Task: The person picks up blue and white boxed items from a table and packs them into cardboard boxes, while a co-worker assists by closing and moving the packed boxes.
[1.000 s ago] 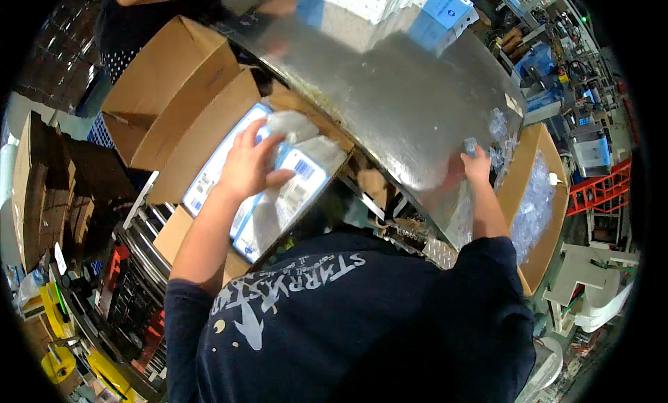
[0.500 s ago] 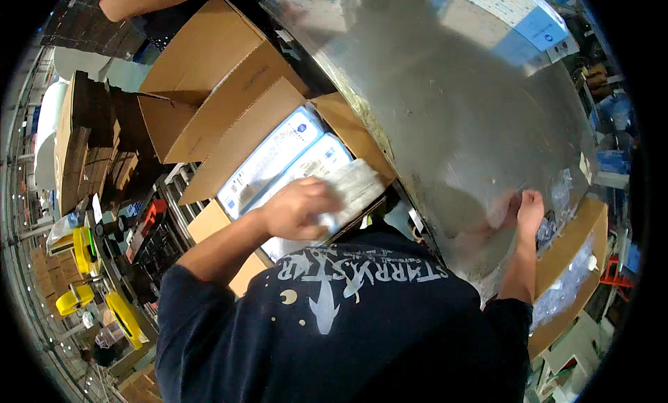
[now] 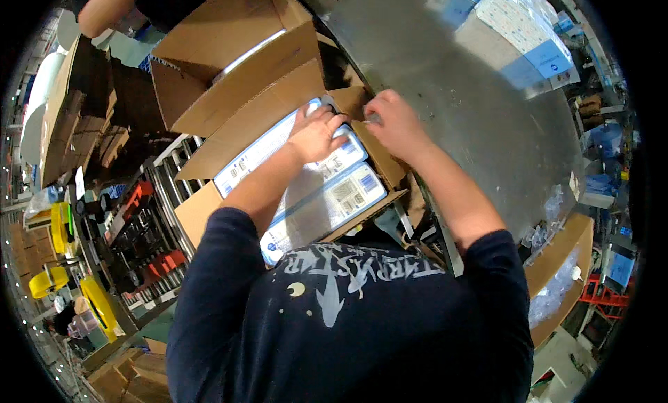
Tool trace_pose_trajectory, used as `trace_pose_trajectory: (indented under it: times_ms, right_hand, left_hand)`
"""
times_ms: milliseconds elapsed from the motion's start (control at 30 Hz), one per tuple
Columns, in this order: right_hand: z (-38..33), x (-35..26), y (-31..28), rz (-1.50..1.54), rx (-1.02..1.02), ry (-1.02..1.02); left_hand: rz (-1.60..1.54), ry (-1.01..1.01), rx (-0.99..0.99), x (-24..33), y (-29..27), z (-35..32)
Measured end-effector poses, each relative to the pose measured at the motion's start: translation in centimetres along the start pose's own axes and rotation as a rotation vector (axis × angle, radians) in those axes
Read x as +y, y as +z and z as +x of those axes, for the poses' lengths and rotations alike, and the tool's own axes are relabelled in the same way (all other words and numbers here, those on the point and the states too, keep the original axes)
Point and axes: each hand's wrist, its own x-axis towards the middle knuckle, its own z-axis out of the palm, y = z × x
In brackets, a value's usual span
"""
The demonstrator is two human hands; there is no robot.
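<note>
My left hand (image 3: pixel 316 133) lies with fingers stretched out over the far end of white-and-blue packs (image 3: pixel 327 194). Those packs sit side by side inside an open brown carton (image 3: pixel 264 104). Just right of it my right hand (image 3: pixel 396 123) is closed, fingertips pinched together above the carton's right-hand flap (image 3: pixel 379 149). A small greyish bit shows at those fingertips, too small to name. Part of the packs' far end is hidden under my left hand.
Another open carton (image 3: pixel 229 27) stands beyond, near a person's arm (image 3: pixel 108 10). White-and-blue boxes (image 3: pixel 515 27) stand on the metal table (image 3: pixel 480 146). A carton of clear plastic (image 3: pixel 557 292) is at right. Rollers (image 3: pixel 170 226) and yellow tape dispensers (image 3: pixel 62 229) lie left.
My right hand has come from the table's right side to the carton's right flap. My left hand has moved farther up the packs. The pale blurred piece beside it now shows as a pack lying flat.
</note>
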Motion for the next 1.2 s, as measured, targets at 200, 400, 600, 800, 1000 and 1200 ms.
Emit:
trace_pose_trajectory:
  times_ms: [200, 400, 600, 800, 1000, 1200]
  right_hand:
    - [2.1, -2.9, 8.0, -0.207, -0.311, -0.026]
    - [-0.6, 0.0, 10.7, 0.002, -0.318, 0.152]
    - [-7.1, -10.0, 19.4, 0.176, -0.567, 0.501]
    - [-2.9, -4.1, 17.6, 0.502, -0.518, 0.463]
    - [-4.2, 3.1, 12.4, 0.902, -0.369, 0.737]
    - [-0.2, -16.3, 10.1, 0.305, -0.385, -0.114]
  left_hand:
    - [-0.060, -0.049, -0.001, 0.9, 0.7, -7.6]
    - [-0.131, -0.178, -0.001, -4.6, -2.8, -22.3]
    - [-0.349, -1.645, 0.261, -7.4, -5.4, -47.7]
    - [-0.331, -1.066, -0.090, -1.2, -15.3, -35.7]
    - [-0.325, -1.165, -0.016, -1.8, -14.8, -35.8]
    - [-0.337, -1.283, 0.159, -4.6, -13.9, -35.7]
